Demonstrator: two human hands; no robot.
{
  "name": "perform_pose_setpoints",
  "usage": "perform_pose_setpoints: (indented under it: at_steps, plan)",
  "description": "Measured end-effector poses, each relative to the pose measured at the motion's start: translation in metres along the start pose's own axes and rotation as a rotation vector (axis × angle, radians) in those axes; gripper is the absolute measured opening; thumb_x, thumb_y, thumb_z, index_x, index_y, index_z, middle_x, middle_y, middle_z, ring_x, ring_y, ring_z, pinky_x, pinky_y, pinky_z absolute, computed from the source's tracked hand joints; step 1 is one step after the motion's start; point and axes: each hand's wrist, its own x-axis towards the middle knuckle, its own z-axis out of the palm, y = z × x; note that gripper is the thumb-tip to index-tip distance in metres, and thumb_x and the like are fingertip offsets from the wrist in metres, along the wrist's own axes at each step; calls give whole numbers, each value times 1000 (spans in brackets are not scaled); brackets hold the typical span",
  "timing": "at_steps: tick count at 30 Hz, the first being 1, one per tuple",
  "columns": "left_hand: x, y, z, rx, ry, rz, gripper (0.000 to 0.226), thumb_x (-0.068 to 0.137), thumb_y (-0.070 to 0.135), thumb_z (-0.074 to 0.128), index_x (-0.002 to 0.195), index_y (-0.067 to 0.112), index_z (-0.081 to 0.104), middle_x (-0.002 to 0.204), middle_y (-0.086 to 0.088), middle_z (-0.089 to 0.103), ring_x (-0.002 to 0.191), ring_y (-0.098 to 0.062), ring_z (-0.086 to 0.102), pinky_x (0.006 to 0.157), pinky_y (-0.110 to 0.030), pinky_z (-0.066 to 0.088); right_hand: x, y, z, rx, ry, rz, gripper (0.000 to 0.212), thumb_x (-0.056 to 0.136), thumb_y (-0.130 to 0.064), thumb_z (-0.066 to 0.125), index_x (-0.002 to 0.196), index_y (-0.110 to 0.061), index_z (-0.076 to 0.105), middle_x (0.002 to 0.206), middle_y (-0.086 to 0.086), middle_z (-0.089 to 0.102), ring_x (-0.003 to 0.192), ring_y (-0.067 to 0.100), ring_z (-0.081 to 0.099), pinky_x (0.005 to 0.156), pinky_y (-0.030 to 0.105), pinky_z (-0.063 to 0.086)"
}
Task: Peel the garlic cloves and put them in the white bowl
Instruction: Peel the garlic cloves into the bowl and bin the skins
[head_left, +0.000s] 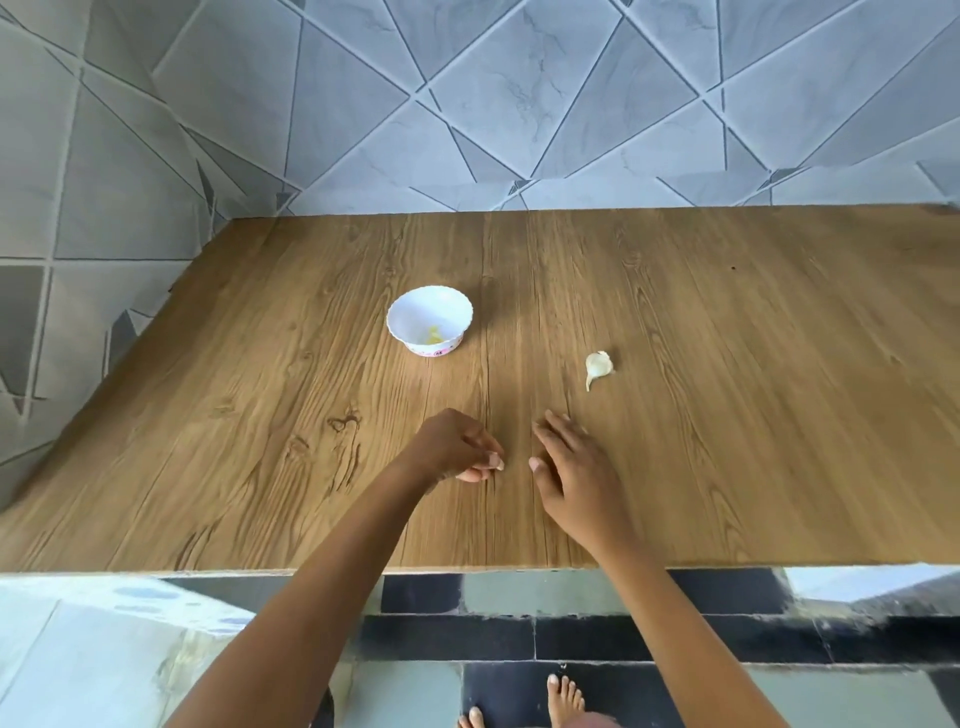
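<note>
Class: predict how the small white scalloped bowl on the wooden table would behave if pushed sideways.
The small white scalloped bowl probably slides easily: it looks light, holding only a few yellowish bits. Its narrow foot under a wider rim suggests it might tip if pushed high.

Bowl (410, 317) left of garlic clove (598, 366)

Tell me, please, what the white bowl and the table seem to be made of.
The white bowl looks like glossy plastic or melamine, possibly glazed ceramic: smooth shiny white, a thin scalloped rim and a printed pink band near its base. The table looks like matte wood-grain laminate rather than solid wood: flat, printed-looking grain and knots, and a thin pale front edge.
</note>
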Motion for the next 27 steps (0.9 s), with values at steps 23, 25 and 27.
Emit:
perform_pose_setpoints:
  at_steps: [23,25,27]
  plan:
    - [5,20,27,-776,65,42,11,84,-4,62,92,3,66,76,-4,73,71,-10,70,65,-17,56,40,-15,-37,1171,-68,621,5,86,-6,67,85,-10,70,69,-1,70,61,1,66,61,13,52]
    - [7,24,27,-812,62,32,11,84,-5,61,92,1,65,74,-5,73,69,-11,70,63,-17,56,41,-16,-37,1147,-38,565,10,88,-6,64,81,-13,68,69,-2,68,60,-1,64,61,12,50]
    - [8,27,28,-868,50,13,11,85,-7,59,92,-1,65,72,-7,72,66,-11,70,64,-17,57,41,-16,-35,1111,-10,514,12,89,-7,62,82,-14,67,72,-1,68,63,-1,64,62,13,50]
